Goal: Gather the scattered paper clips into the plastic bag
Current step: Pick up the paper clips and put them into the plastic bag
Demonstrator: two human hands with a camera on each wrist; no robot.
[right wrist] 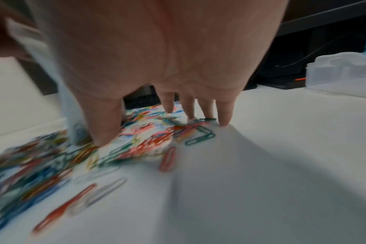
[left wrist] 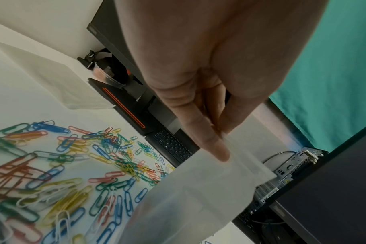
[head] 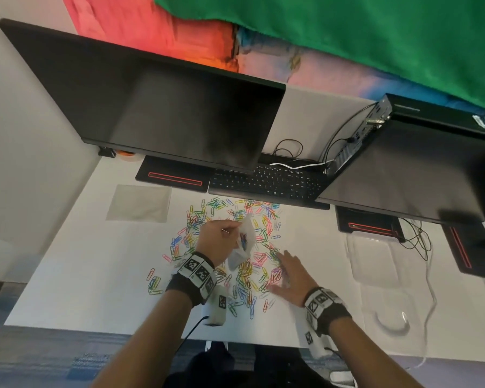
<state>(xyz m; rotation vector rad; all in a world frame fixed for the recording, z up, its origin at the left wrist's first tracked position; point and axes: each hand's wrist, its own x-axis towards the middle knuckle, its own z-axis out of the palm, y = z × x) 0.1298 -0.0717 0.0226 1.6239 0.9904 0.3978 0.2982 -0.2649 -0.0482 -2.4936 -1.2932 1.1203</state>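
Coloured paper clips lie scattered over the middle of the white desk. My left hand pinches the top edge of a small translucent plastic bag, which hangs above the pile with a few clips inside. My right hand is spread flat with straight fingers, its fingertips touching the desk at the right edge of the pile, over some clips. The right wrist view is motion-blurred.
A keyboard and two monitors stand just behind the pile. A flat clear sheet lies at the left. Clear plastic containers and cables sit at the right. The desk's front edge is near my forearms.
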